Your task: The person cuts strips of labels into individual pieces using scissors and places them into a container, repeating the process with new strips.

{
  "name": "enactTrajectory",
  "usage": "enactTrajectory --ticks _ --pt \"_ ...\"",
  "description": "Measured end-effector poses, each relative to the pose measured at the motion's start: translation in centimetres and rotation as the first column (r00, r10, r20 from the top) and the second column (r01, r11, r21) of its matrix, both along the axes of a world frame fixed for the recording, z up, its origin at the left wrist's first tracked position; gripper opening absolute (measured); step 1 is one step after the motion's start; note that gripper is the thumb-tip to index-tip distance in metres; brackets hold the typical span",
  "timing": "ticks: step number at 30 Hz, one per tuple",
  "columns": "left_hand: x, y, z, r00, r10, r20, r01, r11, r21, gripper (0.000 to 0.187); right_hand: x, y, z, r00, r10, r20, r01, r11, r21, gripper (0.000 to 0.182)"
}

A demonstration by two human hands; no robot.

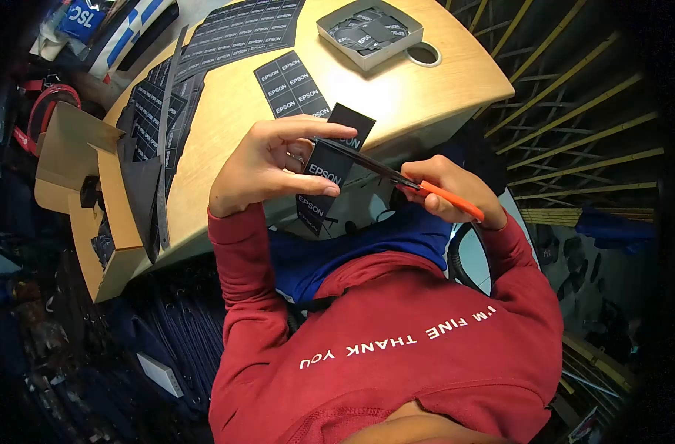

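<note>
A dark strip of EPSON labels (313,205) is held up in front of the table's near edge, between the thumb and fingers of my left hand (274,159). The fingers of my right hand (456,185) are wrapped round orange-handled scissors (385,172). The scissor blades reach left across the upper part of the strip, close to my left fingertips. Beyond my left hand, a small sheet of EPSON labels (291,85) lies flat on the wooden table (234,111).
A grey box (370,35) with cut labels stands at the back, beside a tape roll (424,54). Larger label sheets (237,31) lie at the back left. An open cardboard box (119,196) sits at the left edge. Yellow-edged metal slats (582,118) are on the right.
</note>
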State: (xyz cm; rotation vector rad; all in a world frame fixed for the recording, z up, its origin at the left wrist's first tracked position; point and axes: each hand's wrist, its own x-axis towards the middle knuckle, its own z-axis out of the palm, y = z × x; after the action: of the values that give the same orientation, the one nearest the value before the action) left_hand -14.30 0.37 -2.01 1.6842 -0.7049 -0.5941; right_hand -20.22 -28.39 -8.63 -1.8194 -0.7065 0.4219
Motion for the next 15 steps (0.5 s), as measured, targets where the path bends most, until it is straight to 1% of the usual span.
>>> enactTrajectory --ticks 3,7,9,15 --pt "-0.05 -0.03 0.14 1.0 0.005 -0.021 -0.005 1.0 0.011 0.064 0.02 0.02 -0.15 1.0 -0.02 0.025 0.02 1.0 -0.004 0.069" --pt "0.2 0.11 -0.01 1.0 -0.009 0.016 0.009 1.0 0.012 0.063 -0.01 0.09 0.05 0.999 -0.033 0.012 0.034 0.999 -0.018 0.07" --pt "0.23 0.1 0.02 0.999 -0.018 0.033 0.018 1.0 0.016 0.063 0.0 0.08 -0.18 0.998 -0.046 0.04 0.047 0.998 -0.036 0.069" --pt "0.11 -0.02 0.31 1.0 -0.004 -0.009 0.004 1.0 0.023 0.063 -0.1 0.12 0.11 0.997 -0.045 0.063 0.047 0.998 -0.037 0.067"
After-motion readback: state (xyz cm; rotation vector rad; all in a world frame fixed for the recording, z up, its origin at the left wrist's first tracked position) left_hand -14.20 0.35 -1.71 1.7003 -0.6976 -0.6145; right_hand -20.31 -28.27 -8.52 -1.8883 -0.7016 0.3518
